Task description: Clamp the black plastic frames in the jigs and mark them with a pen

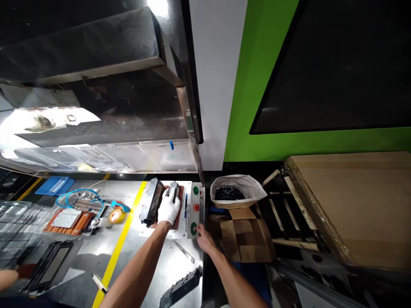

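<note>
In a white glove, my left hand (169,206) lies on a narrow black plastic part (174,189), with thumb and fingers to either side of it. That part sits on a reddish-brown fixture (176,220) on a white base plate. A longer black housing (151,202) stands just left of the hand. My right hand (205,238) is bare and holds nothing; its fingertips touch the lower green button (193,228) on the control strip. Higher on that strip are a red button (196,207) and another green button (195,191). A blue pen (186,205) lies between the hands.
Another black housing (181,287) and a slim metal tool (184,251) lie nearer me. Left of the yellow line (120,241) stands an orange fixture (81,224) with blue tubing. Another person's hand (8,279) shows far left. A bag (236,182) and carton (247,239) stand right.
</note>
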The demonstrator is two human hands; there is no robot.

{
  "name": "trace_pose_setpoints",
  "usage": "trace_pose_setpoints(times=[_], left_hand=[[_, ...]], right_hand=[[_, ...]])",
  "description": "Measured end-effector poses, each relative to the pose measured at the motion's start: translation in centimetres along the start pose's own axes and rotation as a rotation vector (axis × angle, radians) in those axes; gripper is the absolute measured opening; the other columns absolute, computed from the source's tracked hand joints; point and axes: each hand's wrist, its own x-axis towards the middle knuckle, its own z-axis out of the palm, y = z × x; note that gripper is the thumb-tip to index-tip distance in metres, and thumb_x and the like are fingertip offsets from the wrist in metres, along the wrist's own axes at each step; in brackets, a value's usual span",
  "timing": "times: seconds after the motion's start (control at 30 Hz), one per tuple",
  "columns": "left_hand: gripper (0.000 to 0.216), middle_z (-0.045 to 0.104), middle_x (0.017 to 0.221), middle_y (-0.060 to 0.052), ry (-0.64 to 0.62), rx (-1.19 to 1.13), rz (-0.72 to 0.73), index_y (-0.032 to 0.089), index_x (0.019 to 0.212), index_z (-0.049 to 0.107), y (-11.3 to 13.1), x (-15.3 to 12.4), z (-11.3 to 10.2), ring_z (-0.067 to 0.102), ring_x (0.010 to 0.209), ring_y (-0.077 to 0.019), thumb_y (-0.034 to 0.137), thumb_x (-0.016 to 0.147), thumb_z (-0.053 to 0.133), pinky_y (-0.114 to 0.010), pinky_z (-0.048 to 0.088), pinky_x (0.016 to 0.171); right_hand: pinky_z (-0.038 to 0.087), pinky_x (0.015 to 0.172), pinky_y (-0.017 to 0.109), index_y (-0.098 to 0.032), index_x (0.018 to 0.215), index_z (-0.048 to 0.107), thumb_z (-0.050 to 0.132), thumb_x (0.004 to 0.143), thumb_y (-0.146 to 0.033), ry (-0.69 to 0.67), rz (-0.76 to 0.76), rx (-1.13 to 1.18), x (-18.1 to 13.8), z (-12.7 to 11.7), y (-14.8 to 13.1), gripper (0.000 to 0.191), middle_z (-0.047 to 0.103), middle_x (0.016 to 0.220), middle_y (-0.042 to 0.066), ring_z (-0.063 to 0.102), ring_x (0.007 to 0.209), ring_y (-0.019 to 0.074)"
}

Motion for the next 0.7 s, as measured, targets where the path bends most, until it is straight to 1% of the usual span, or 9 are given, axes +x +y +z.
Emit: trace_pose_setpoints(times=[0.1,0.2,0.27,0.33,0.4,0.43,0.5,0.57,0.7], left_hand=[[0.056,0.036,0.158,-0.018,-0.008,-0.028,-0.007,0.023,0.148,0.049,0.5,0.0,-1.0,0.041,0.144,-0.0369,0.044,0.098,0.034,-0.049,0.042,0.115],[0.062,0.022,0.165,-0.017,0.016,-0.071,-0.026,0.022,0.15,0.045,1.1,-3.2,-2.4,0.028,0.151,-0.0375,0.054,0.098,0.031,-0.051,0.03,0.123],[0.061,0.017,0.168,-0.012,0.067,-0.142,0.038,0.022,0.153,0.037,0.4,-7.9,-2.2,0.018,0.156,-0.0287,0.05,0.1,0.03,-0.047,0.02,0.128],[0.057,0.027,0.164,-0.014,0.045,-0.25,0.035,0.018,0.151,0.036,-1.6,-14.2,-0.6,0.028,0.153,-0.0213,0.044,0.101,0.03,-0.039,0.027,0.126],[0.054,0.045,0.154,-0.014,-0.117,-0.2,-0.077,0.018,0.146,0.042,-4.6,-20.9,2.2,0.038,0.147,-0.0214,0.042,0.098,0.034,-0.037,0.034,0.123],[0.055,0.047,0.153,-0.014,-0.21,-0.117,-0.144,0.017,0.146,0.043,-6.2,-23.9,3.8,0.043,0.144,-0.0232,0.037,0.095,0.037,-0.037,0.038,0.121],[0.063,0.047,0.154,-0.015,-0.392,0.069,-0.223,0.013,0.149,0.041,-9.0,-28.6,6.6,0.048,0.141,-0.0254,0.026,0.087,0.045,-0.035,0.043,0.117],[0.074,0.046,0.156,-0.014,-0.493,0.266,-0.139,0.012,0.151,0.042,-11.0,-31.3,8.6,0.041,0.146,-0.0287,0.018,0.078,0.052,-0.039,0.035,0.121],[0.084,0.046,0.158,-0.008,-0.634,0.443,-0.035,0.017,0.155,0.038,-13.0,-31.9,11.0,0.034,0.15,-0.0282,0.008,0.072,0.051,-0.042,0.027,0.123]], right_hand=[[0.038,0.113,0.03,-0.016,0.146,0.043,0.043,0.077,-0.006,0.088,0.07,-0.02,-1.1,-2.1,2.0,0.069,0.063,0.14,0.009,0.058,0.13,0.0167],[0.045,0.107,0.032,-0.014,0.142,0.047,0.043,0.079,-0.013,0.213,0.211,-0.037,-5.3,-4.5,6.3,0.063,0.066,0.133,0.014,0.064,0.123,0.0202],[0.051,0.102,0.038,-0.017,0.13,0.058,0.048,0.076,-0.019,0.265,0.319,-0.054,-9.5,-5.9,10.1,0.055,0.071,0.123,0.015,0.068,0.117,0.0264],[0.054,0.097,0.044,-0.022,0.112,0.066,0.054,0.07,-0.023,0.29,0.409,-0.077,-13.8,-6.7,13.8,0.043,0.075,0.113,0.015,0.07,0.112,0.0334],[0.055,0.095,0.045,-0.025,0.099,0.068,0.057,0.068,-0.024,0.289,0.456,-0.106,-17.0,-6.8,16.6,0.033,0.077,0.107,0.014,0.071,0.109,0.0357],[0.056,0.094,0.044,-0.026,0.096,0.068,0.057,0.068,-0.024,0.28,0.46,-0.122,-18.0,-6.5,17.4,0.03,0.077,0.106,0.013,0.071,0.109,0.0352],[0.055,0.096,0.041,-0.026,0.098,0.068,0.053,0.073,-0.023,0.255,0.434,-0.159,-18.2,-5.3,17.7,0.029,0.077,0.109,0.012,0.071,0.11,0.0327],[0.053,0.098,0.041,-0.023,0.105,0.068,0.046,0.081,-0.022,0.227,0.365,-0.2,-16.3,-3.3,16.4,0.032,0.075,0.115,0.013,0.07,0.112,0.0304],[0.048,0.103,0.033,-0.022,0.116,0.068,0.039,0.092,-0.02,0.145,0.083,-0.27,-9.4,2.4,11.0,0.037,0.072,0.121,0.01,0.065,0.118,0.0239]])
